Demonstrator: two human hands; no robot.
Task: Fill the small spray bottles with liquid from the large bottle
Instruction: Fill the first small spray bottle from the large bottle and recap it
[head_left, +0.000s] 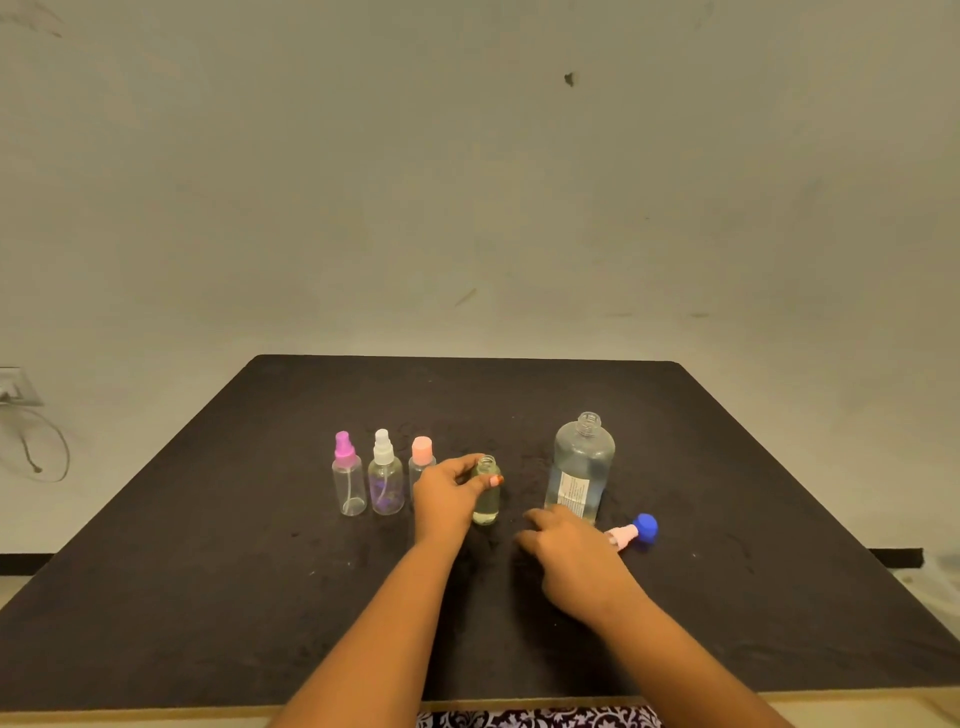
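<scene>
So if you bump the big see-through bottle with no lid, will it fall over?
Probably hard to tip: the large clear plastic bottle looks wide and fairly full, so likely heavy. If it did fall, liquid would likely spill, since its neck is open.

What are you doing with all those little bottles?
A person is filling small spray bottles. The left hand holds an uncapped small bottle with liquid inside. The right hand, open, is near the large bottle, which stands uncapped. A pink spray top and blue cap lie on the table. Nearby, three capped bottles stand in a row.
</scene>
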